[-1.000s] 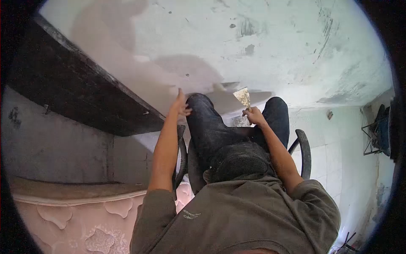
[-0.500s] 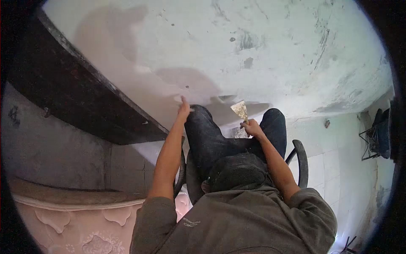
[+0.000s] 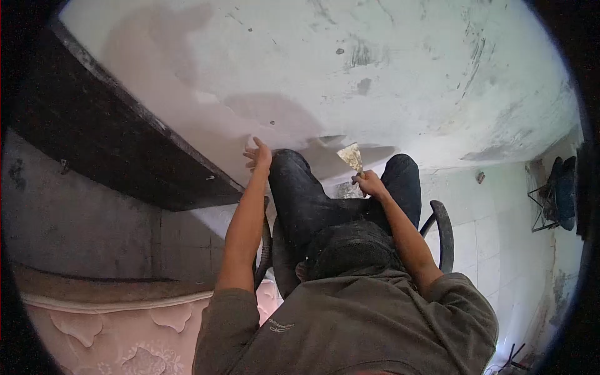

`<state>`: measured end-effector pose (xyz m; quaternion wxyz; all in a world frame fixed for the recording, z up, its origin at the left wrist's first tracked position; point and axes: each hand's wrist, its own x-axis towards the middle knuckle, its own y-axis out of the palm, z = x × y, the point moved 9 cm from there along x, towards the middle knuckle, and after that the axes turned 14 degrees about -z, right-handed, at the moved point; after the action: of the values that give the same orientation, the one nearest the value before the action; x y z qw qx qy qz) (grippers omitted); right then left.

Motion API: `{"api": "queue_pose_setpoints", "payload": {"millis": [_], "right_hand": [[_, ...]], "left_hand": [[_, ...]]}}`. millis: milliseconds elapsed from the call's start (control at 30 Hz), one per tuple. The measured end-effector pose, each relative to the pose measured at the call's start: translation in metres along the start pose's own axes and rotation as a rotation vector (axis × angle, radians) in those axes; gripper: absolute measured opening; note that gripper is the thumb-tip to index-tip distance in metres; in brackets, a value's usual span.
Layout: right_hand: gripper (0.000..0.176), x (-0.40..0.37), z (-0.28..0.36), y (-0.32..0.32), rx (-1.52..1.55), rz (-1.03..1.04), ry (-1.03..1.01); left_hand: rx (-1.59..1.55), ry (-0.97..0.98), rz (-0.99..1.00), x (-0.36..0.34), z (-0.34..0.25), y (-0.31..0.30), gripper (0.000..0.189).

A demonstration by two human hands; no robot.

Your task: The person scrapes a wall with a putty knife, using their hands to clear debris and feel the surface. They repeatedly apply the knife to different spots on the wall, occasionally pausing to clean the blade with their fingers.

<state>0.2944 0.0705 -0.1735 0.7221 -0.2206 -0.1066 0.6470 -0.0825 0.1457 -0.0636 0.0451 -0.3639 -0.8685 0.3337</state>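
My right hand [image 3: 370,184] is wrapped round the handle of a putty knife [image 3: 350,156]. Its broad blade points up toward the wall and is coated with pale, flaky residue. My left hand [image 3: 259,156] is beside my left knee, close to the wall, with its fingers spread and nothing in it. The pale wall [image 3: 412,106] in front of me carries grey patches, dark scrapes and small holes. A small dark hole [image 3: 272,122] lies just above my left hand.
I sit in a chair with dark armrests [image 3: 444,237]. To the left runs a dark wooden panel [image 3: 119,131]. A pink quilted mattress [image 3: 119,337] lies at lower left. Pale floor tiles [image 3: 481,250] stretch to the right, where a dark object on a metal frame [image 3: 553,200] stands.
My left hand has moved slightly left and turned, its fingers now spread out. The putty knife stays in my right hand, nearly unmoved. The whole view has shifted a little.
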Motion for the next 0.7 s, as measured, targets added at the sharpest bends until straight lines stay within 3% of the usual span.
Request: {"api": "queue_pose_setpoints", "payload": {"millis": [33,100,133,200,300,333,400,467,633,700], "right_hand": [[0.034,-0.001,0.001,0.0,0.0,0.001,0.0],[0.034,0.0,0.0,0.0,-0.002,0.015,0.024],[0.034,0.001,-0.001,0.0,0.002,0.013,0.024],[0.034,0.001,0.004,-0.001,-0.013,-0.004,-0.027],[0.031,-0.003,0.012,-0.002,-0.006,-0.002,-0.055],[0.03,-0.003,0.01,-0.001,-0.004,0.007,-0.04],[0.03,-0.004,0.01,-0.001,0.014,0.012,-0.029],[0.03,-0.008,0.017,-0.004,0.031,0.015,-0.021],[0.031,-0.011,0.02,-0.005,0.024,0.024,-0.007],[0.032,-0.009,0.017,-0.004,0.015,0.018,-0.016]], "left_hand": [[0.0,-0.001,-0.001,0.021,0.012,0.012,0.097],[-0.344,-0.213,0.259,0.057,0.041,0.058,0.093],[-0.343,-0.209,0.259,0.06,0.043,0.062,0.093],[-0.585,-0.084,0.484,0.053,0.03,0.081,0.095],[-0.526,-0.23,0.552,0.058,0.054,0.104,0.097],[-0.525,-0.232,0.551,0.04,0.042,0.091,0.097],[-0.256,-0.236,0.139,0.001,0.021,0.025,0.101],[-0.308,-0.204,0.22,0.055,0.051,0.072,0.101],[-0.257,-0.205,0.361,0.042,0.046,0.079,0.103],[-0.45,-0.243,0.45,0.035,0.043,0.086,0.103]]}}
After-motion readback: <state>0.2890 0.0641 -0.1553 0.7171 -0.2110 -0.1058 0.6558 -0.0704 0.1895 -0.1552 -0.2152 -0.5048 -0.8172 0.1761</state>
